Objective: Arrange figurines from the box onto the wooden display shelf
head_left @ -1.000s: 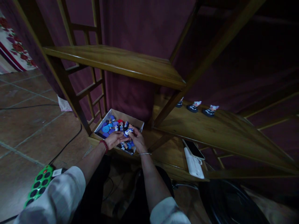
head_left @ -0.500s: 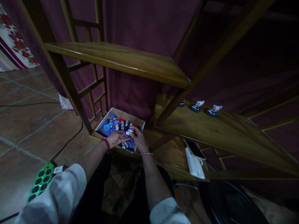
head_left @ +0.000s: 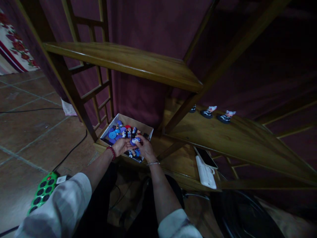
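Note:
Over an open cardboard box (head_left: 148,129), both hands are on a small white-and-purple figurine (head_left: 135,141). My left hand (head_left: 121,146), with a red bead bracelet at its wrist, is turned palm up, its fingers under the figurine and its thumb beside it. From the other side, my right hand (head_left: 146,148) pinches the figurine between thumb and fingers. Inside the box lie several small figurines with red, white and dark parts, and blue and purple round pieces such as a light blue disc (head_left: 112,135). The hands hide part of the contents.
A wooden shelf board (head_left: 123,61) juts out above the box. On the right-hand shelf (head_left: 210,135) stand figurines on dark bases (head_left: 226,117). Below it lie a white case (head_left: 206,173) and a dark-screened device (head_left: 206,157). A green power strip (head_left: 43,191) and cables are on the floor.
The figurine has turned and shifted slightly left and lower between my hands. Both hands stay on it above the box. The whole view has moved a little.

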`<state>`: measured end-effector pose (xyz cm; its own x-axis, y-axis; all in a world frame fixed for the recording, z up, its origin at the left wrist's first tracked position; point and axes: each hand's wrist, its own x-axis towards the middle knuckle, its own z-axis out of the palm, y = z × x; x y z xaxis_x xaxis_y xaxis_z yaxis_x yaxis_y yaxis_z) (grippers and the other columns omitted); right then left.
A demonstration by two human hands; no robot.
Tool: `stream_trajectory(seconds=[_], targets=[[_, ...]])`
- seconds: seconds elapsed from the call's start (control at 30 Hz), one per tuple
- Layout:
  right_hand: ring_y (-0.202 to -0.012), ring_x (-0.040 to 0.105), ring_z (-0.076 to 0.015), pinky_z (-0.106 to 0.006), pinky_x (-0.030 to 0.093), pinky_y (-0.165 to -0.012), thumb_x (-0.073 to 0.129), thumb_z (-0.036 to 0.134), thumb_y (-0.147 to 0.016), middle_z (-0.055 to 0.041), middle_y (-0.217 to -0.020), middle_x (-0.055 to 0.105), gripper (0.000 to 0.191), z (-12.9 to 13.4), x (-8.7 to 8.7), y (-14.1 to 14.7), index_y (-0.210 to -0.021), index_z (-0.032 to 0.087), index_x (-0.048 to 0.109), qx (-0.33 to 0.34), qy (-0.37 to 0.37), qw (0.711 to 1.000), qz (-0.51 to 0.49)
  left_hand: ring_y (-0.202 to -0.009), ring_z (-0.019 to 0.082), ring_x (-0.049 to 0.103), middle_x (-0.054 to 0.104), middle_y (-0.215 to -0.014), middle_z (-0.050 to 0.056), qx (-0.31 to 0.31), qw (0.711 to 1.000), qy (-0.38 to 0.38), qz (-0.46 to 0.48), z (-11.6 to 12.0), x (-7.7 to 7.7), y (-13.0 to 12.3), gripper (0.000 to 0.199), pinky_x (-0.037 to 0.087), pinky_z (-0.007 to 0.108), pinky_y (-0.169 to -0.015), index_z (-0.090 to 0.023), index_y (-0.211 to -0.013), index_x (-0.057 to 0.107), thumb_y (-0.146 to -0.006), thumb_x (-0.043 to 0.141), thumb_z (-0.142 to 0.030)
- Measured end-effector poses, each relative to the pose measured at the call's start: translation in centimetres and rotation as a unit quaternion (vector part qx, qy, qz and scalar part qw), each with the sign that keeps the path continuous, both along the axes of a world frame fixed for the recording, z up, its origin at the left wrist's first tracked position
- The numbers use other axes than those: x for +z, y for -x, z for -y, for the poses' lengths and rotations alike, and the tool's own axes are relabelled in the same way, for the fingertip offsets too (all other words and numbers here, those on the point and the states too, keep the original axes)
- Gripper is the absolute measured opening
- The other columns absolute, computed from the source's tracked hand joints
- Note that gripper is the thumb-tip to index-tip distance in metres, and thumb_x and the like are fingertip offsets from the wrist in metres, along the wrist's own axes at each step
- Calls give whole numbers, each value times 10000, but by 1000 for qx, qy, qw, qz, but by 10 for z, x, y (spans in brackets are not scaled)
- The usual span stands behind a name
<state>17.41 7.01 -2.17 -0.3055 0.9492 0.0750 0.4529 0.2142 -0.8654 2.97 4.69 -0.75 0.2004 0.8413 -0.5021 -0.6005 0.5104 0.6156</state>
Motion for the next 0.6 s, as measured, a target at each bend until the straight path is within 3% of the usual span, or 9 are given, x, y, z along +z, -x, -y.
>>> stream_trajectory(seconds=[0.33, 0.6], targets=[[-819, 574, -137, -281, 448, -782, 505, 188, -740, 16, -946, 615, 280, 3, 5, 2, -1002, 267, 560, 15, -24, 999, 46, -778, 196, 639, 652, -743, 143, 8, 1000, 8, -25, 1, 2, -3, 166, 511, 385, -773, -66, -818, 536, -837, 382, -125], [-876, 547, -145, -288, 428, -823, 516, 180, -738, -10, -969, 595, 249, 4, 5, 3, -972, 239, 577, 24, -90, 993, 69, -768, 185, 637, 653, -759, 136, 22, 999, 22, -20, 1, 3, -4, 173, 514, 375, -769, -80, -810, 538, -847, 387, -157]])
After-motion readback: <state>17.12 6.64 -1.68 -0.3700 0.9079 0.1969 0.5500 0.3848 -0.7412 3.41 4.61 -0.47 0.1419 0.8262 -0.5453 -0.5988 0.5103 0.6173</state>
